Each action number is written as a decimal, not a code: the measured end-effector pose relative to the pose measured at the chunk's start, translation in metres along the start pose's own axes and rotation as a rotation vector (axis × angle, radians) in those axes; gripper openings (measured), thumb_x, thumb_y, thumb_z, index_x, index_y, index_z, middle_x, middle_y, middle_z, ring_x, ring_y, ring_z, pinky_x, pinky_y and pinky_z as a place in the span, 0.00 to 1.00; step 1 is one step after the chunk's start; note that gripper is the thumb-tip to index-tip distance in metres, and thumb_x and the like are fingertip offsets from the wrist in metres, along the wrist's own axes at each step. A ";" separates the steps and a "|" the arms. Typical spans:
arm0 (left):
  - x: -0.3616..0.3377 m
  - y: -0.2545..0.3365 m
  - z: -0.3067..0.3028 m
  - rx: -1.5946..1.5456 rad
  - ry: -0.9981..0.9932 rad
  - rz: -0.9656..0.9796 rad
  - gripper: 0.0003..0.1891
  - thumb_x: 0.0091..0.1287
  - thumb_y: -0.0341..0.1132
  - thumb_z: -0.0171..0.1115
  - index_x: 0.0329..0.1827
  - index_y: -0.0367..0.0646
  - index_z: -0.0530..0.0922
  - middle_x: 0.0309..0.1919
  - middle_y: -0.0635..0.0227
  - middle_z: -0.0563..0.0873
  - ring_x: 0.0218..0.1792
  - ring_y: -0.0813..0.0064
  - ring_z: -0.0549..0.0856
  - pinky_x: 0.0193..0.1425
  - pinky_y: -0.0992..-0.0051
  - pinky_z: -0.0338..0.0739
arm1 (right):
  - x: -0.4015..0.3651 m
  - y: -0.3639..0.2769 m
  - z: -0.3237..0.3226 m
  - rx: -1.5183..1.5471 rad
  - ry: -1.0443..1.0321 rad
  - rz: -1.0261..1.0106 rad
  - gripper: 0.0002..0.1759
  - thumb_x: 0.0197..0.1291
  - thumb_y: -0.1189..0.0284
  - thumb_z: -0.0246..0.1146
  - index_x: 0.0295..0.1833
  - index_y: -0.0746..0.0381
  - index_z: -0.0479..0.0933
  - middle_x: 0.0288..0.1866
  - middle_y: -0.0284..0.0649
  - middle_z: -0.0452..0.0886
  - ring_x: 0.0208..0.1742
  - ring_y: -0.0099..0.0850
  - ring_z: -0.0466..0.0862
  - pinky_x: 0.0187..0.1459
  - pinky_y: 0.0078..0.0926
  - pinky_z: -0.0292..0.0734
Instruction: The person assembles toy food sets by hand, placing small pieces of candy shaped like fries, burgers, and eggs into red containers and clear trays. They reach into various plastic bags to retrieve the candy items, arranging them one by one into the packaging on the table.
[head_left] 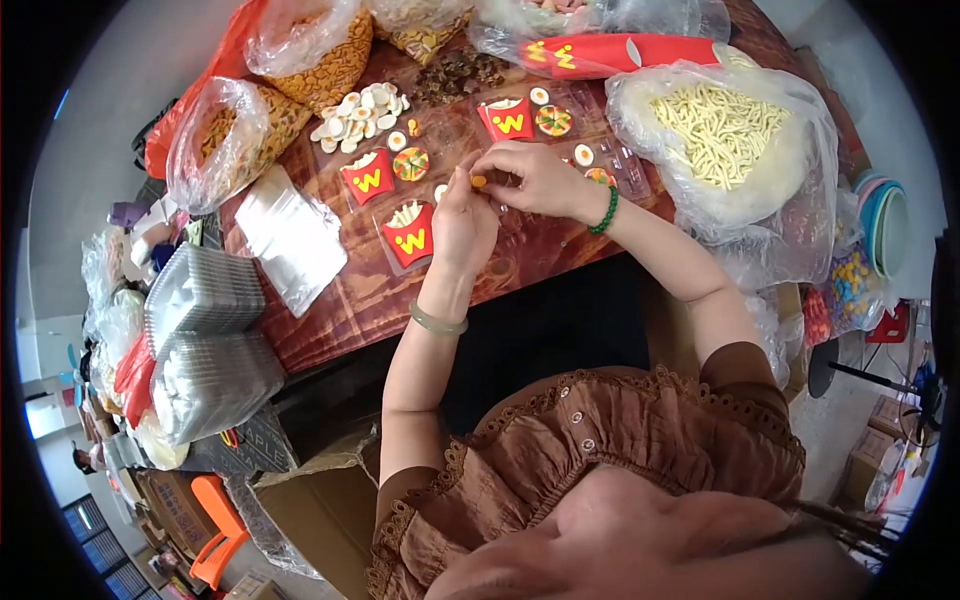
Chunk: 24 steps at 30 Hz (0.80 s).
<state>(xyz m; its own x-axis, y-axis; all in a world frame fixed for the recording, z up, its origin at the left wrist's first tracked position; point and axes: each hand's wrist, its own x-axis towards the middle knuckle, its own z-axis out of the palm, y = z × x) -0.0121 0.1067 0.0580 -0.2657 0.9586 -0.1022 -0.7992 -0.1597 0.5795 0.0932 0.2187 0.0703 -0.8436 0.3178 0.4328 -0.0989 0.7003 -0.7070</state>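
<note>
Over the table, my left hand [464, 222] and my right hand [535, 180] meet at the fingertips. Between them shows a small orange-brown piece [479, 182], pinched by my right fingers. My left fingers curl close beside it, and what they hold is partly hidden. Around the hands lie red toy fries boxes with a yellow W: one at the lower left [408, 238], one at the left [368, 178] and one at the back [506, 120]. Toy pizzas [410, 164] and toy fried eggs [584, 155] lie in clear plastic trays [630, 172].
Bags of small orange pieces [325, 65] and a pile of white egg pieces [360, 115] stand at the back left. A bag of pale fries [720, 135] is at the right, below a red stack of fries boxes [610, 55]. Clear trays [205, 300] are stacked at the left edge.
</note>
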 end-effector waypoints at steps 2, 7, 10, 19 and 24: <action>0.007 -0.009 0.001 0.077 -0.013 -0.020 0.21 0.76 0.41 0.38 0.64 0.35 0.62 0.57 0.64 0.71 0.60 0.71 0.69 0.67 0.69 0.62 | -0.007 0.004 -0.008 -0.021 -0.016 0.004 0.15 0.50 0.78 0.65 0.46 0.65 0.76 0.42 0.40 0.80 0.42 0.35 0.81 0.42 0.27 0.76; 0.017 -0.017 0.015 0.071 0.054 -0.135 0.19 0.77 0.40 0.36 0.61 0.37 0.66 0.56 0.63 0.72 0.60 0.70 0.70 0.66 0.67 0.64 | -0.014 0.019 -0.025 -0.127 0.011 -0.128 0.17 0.48 0.79 0.64 0.47 0.64 0.76 0.44 0.41 0.79 0.44 0.36 0.80 0.45 0.29 0.76; 0.027 -0.017 0.022 0.039 -0.060 -0.184 0.20 0.77 0.43 0.34 0.60 0.38 0.65 0.57 0.62 0.72 0.59 0.68 0.72 0.66 0.64 0.65 | -0.015 0.026 -0.035 -0.212 -0.011 -0.157 0.16 0.49 0.78 0.65 0.47 0.64 0.76 0.42 0.41 0.80 0.43 0.34 0.81 0.43 0.28 0.76; 0.076 -0.008 0.004 0.022 0.047 -0.259 0.11 0.73 0.29 0.45 0.54 0.33 0.70 0.46 0.58 0.79 0.45 0.67 0.82 0.47 0.76 0.82 | 0.005 0.076 -0.079 0.287 0.396 0.349 0.12 0.58 0.72 0.66 0.45 0.67 0.79 0.36 0.33 0.83 0.37 0.17 0.81 0.37 0.17 0.78; 0.129 0.087 0.003 0.416 0.191 0.228 0.10 0.69 0.28 0.56 0.50 0.32 0.73 0.36 0.61 0.83 0.30 0.74 0.84 0.31 0.79 0.78 | 0.013 0.161 -0.099 -0.406 0.257 0.500 0.15 0.53 0.64 0.69 0.39 0.63 0.79 0.28 0.42 0.82 0.31 0.36 0.83 0.34 0.31 0.78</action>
<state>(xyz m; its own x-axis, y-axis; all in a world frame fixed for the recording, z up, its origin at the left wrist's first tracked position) -0.1147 0.2169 0.0974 -0.5332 0.8439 -0.0593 -0.4378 -0.2153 0.8729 0.1183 0.3989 0.0175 -0.5798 0.7711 0.2632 0.5172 0.5979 -0.6124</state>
